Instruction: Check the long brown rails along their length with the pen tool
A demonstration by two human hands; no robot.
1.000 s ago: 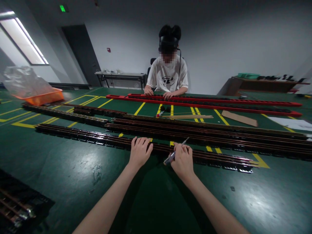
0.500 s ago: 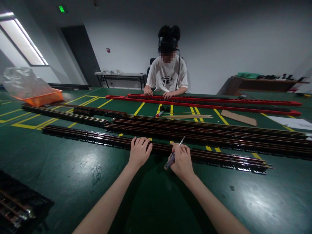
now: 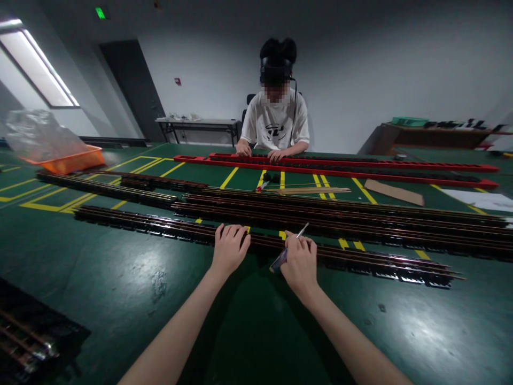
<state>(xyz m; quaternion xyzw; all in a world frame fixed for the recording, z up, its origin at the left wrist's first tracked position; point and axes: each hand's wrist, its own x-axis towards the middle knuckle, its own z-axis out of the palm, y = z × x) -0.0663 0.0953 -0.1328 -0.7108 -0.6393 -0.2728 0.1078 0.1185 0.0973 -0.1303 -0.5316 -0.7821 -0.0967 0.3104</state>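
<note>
Black and coppery in the head view: saw the strip bundle [image 3: 265, 242] running under the left hand [image 3: 231, 248] and past the right hand [image 3: 300, 263]. Rested bent left fingers on it, presumably for steadying; couldn't tell whether gripping. Clenched a screwdriver-like tool [image 3: 279, 260] in the right, shaft aimed up and away, likely sparing the bundle. Held both forearms [image 3: 188, 307] outstretched, angled inward.

Slender bare forearms [image 3: 180, 321] tapering to narrow wrists [image 3: 219, 274], left hand [image 3: 230, 248] and right hand [image 3: 300, 262] both uncovered

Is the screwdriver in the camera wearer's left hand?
No, the right hand grips the screwdriver, while the left hand lies over a long black strip.
</note>
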